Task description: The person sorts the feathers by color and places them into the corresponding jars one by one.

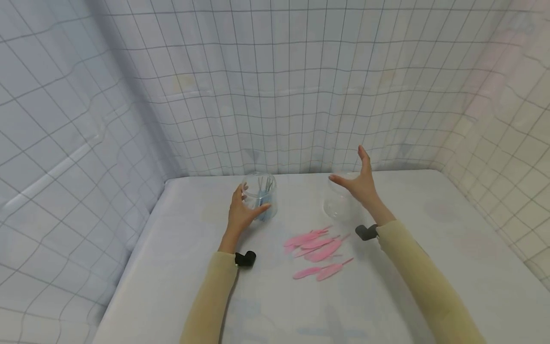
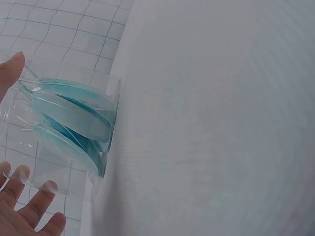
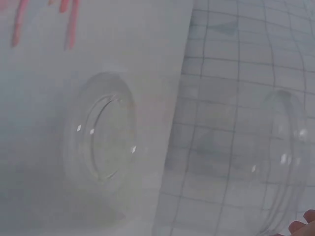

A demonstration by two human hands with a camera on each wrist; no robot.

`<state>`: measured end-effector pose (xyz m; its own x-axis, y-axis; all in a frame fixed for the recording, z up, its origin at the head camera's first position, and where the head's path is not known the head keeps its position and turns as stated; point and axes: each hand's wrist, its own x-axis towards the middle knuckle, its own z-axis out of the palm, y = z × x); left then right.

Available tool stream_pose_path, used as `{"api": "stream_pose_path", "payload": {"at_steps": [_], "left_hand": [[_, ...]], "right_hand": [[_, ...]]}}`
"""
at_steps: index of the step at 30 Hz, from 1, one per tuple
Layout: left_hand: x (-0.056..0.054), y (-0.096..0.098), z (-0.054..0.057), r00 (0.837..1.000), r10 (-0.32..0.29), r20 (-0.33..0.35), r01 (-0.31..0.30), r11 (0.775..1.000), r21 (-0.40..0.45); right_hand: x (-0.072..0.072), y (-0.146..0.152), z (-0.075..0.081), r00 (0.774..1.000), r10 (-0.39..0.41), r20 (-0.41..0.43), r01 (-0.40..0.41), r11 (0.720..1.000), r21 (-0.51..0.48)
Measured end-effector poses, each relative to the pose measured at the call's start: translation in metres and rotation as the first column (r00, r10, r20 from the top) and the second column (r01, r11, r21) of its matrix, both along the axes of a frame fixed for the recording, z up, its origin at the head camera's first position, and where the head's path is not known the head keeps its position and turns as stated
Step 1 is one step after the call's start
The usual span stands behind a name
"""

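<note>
My left hand point(image 1: 241, 212) holds a clear jar point(image 1: 273, 205) that stands on the table, its thumb on the near side and its fingers round the far side. Inside the jar are several blue feathers point(image 2: 74, 113), stems up. By a second clear jar point(image 1: 333, 208), at the right, my right hand point(image 1: 361, 184) is raised with thumb and fingers spread wide. Only a few of its fingertips point(image 3: 307, 219) show in the right wrist view, near that jar's rim. No feathers show in this second jar.
Several pink feathers point(image 1: 325, 251) lie loose on the white table point(image 1: 266, 296), between and in front of the jars. A hanging sheet with a grid pattern point(image 1: 275, 86) encloses the back and sides of the table.
</note>
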<state>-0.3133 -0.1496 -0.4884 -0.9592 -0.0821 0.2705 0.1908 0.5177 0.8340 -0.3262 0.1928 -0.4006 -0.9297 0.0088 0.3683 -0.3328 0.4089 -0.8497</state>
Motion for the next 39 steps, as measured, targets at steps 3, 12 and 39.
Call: {"api": "stream_pose_path", "payload": {"at_steps": [3, 12, 39], "left_hand": [[0.000, 0.000, 0.000, 1.000, -0.002, 0.005, 0.002, 1.000, 0.002], [-0.001, -0.001, -0.001, 1.000, -0.015, 0.014, 0.015, 1.000, 0.012], [0.000, 0.001, 0.001, 0.999, -0.027, 0.027, 0.027, 1.000, -0.002]], "right_hand": [[0.000, 0.012, -0.012, 0.997, 0.015, 0.077, -0.016, 1.000, 0.022], [-0.001, 0.031, -0.033, 0.959, 0.156, 0.236, -0.160, 0.987, -0.003], [0.007, 0.031, -0.048, 0.952, 0.179, 0.250, -0.185, 0.983, 0.002]]}}
